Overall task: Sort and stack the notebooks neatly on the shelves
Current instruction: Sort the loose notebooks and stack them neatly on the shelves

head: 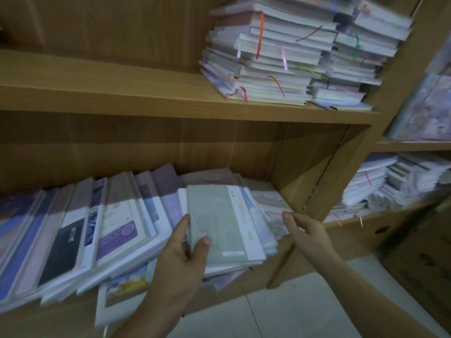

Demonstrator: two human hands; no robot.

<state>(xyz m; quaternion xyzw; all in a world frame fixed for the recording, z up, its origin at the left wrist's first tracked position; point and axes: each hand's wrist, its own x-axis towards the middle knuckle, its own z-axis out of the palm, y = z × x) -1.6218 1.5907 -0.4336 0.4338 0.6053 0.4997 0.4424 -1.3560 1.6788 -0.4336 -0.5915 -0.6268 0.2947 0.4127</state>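
Note:
A pale green notebook [219, 223] lies on top of a small pile at the right end of the lower shelf [244, 284]. My left hand [180, 259] grips the pile's left edge, thumb on the green cover, fingers along the side. My right hand [305, 228] is at the pile's right side, fingers relaxed, fingertips by the notebooks underneath; whether they touch is unclear. To the left, a slanted row of several notebooks [80, 230] in purple, white and black covers leans across the shelf. One notebook with a yellow picture [124, 289] juts over the shelf's front edge.
The upper shelf [97, 93] carries two tall uneven stacks of notebooks [292, 57] with coloured ribbons at its right end. A second shelf unit at right holds more piles [390, 184]. A cardboard box [424, 259] stands on the tiled floor [280, 313].

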